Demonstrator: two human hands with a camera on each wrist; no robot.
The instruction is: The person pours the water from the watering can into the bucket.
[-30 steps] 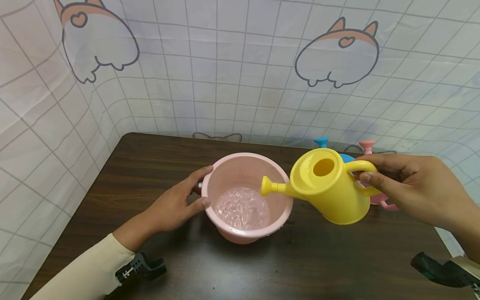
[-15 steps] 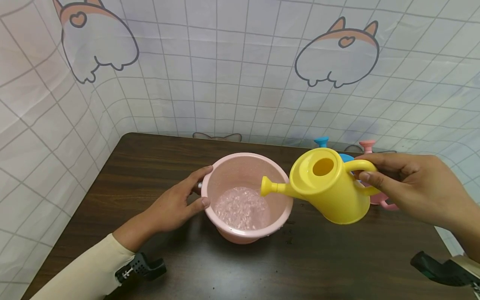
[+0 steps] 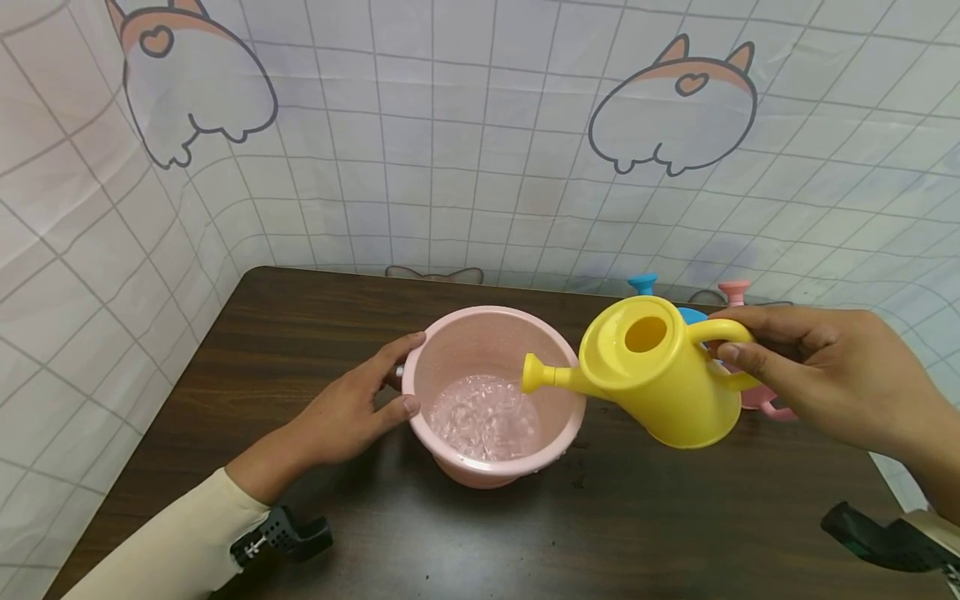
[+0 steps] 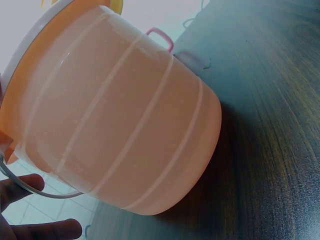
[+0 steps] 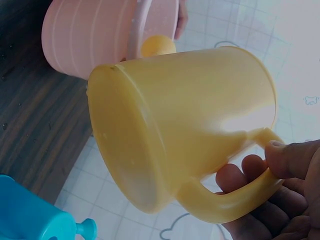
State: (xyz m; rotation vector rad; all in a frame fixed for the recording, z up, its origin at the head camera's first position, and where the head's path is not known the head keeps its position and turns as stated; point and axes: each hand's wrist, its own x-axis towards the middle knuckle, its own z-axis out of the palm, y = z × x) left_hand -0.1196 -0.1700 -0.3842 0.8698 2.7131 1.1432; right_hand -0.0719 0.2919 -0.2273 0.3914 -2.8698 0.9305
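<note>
A pink bucket (image 3: 447,463) stands on the table with rippling water (image 3: 484,417) in its bottom. At its left rim my left hand (image 3: 345,408) holds on, thumb and forefinger on the edge; other fingers (image 4: 50,230) show near the thin bail handle (image 4: 47,194) in the left wrist view. My right hand (image 3: 832,375) grips the handle of a yellow watering can (image 3: 663,392), fingers wrapped round it. The can is raised and tilted left, its spout head (image 3: 534,372) over the inside of the bucket. Any stream from the spout is too faint to make out.
Behind the yellow can are a blue watering can (image 3: 642,284) and a pink watering can (image 3: 735,292), both partly hidden. Water drops lie on the dark wooden table (image 3: 525,542) right of the bucket. A white grid-patterned curtain (image 3: 450,125) hangs along the table's back edge.
Only the ripples on the water in the bucket differ. Both hands, the bucket and the tilted watering can hold nearly the same positions.
</note>
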